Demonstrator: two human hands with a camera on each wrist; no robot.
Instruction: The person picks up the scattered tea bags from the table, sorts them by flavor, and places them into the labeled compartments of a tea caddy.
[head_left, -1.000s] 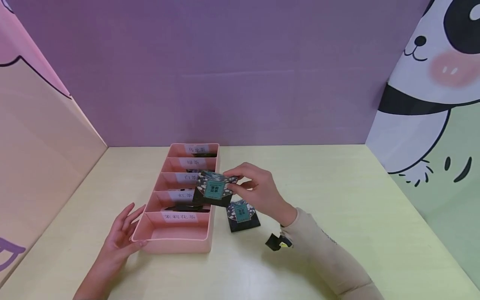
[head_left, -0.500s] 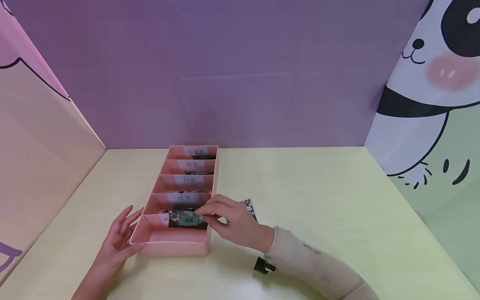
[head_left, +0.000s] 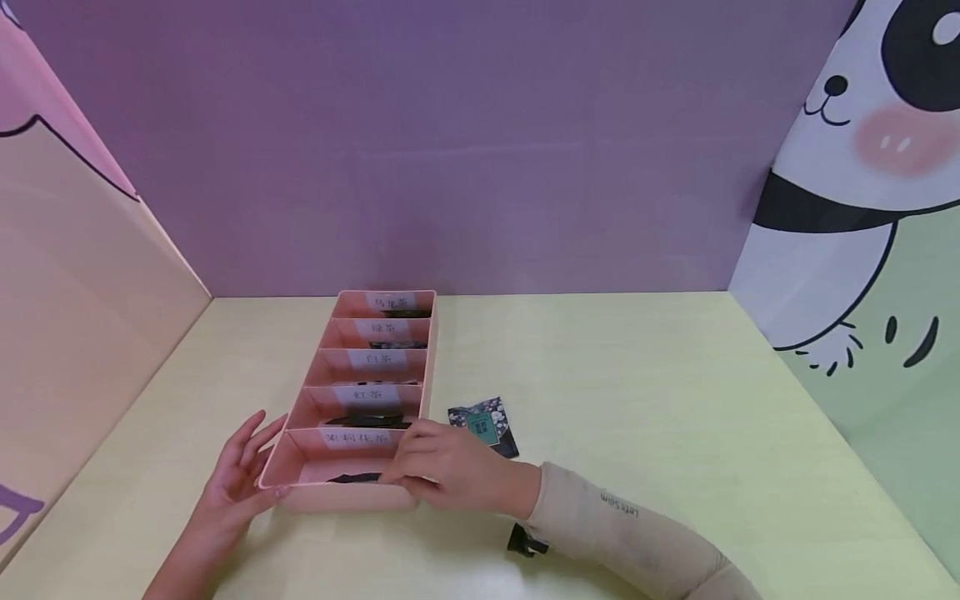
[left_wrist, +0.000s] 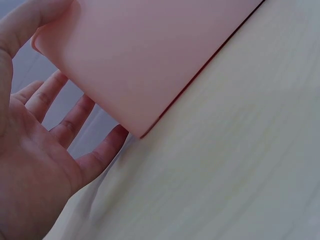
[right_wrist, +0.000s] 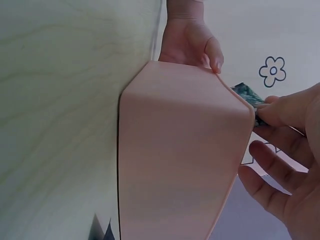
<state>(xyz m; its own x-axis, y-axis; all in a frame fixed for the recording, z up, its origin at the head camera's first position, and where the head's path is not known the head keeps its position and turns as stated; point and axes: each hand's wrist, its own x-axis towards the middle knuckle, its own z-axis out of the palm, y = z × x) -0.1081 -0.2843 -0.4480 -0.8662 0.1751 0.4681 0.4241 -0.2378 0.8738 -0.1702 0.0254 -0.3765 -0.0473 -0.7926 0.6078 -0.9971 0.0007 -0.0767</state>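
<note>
A long pink divided box (head_left: pixel 348 500) with labelled compartments stands on the table. My left hand (head_left: pixel 238 479) rests at its near left corner, thumb on the front rim and fingers extended along the side. In the right wrist view, my right hand (right_wrist: pixel 295 145) pinches a dark green patterned tea packet (right_wrist: pixel 245 94) between thumb and index finger, over the box's rim. The head view shows only the packet's dark edge low in the nearest compartment; my right hand (head_left: pixel 461 467) covers the rest. A second tea packet (head_left: pixel 486 427) lies on the table, right of the box.
Dark packets (head_left: pixel 367 421) sit in the compartments farther back. A small black item (head_left: pixel 527 542) shows beside the right sleeve (head_left: pixel 600 521). A purple wall (head_left: pixel 480 167) closes off the back of the table (head_left: pixel 637 400), with printed panels at both sides.
My right hand has carried the tea packet from above the box's right side, forward and down into the nearest compartment. The left hand has stayed at the corner.
</note>
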